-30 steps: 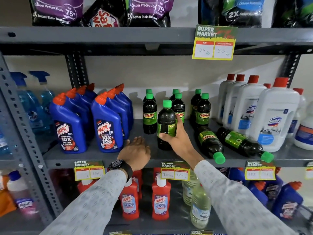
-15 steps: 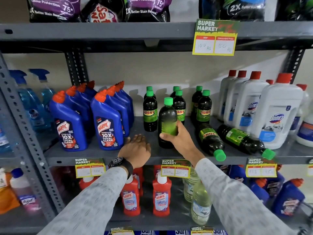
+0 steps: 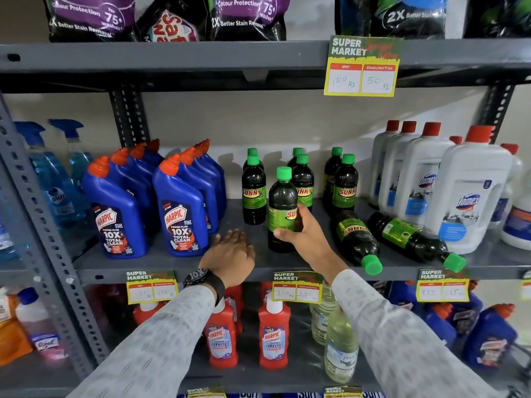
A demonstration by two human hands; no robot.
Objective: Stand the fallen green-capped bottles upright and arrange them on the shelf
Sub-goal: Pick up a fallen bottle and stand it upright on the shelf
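Your right hand (image 3: 304,234) wraps around an upright dark green-capped plastic bottle (image 3: 282,208) standing at the front of the grey metal shelf (image 3: 172,267). Your left hand (image 3: 231,254) rests open, palm down, on the shelf beside it. Two more green-capped bottles (image 3: 356,238) (image 3: 413,239) lie fallen to the right.

Seven upright green-capped bottles (image 3: 282,209), two fallen (image 3: 356,238).
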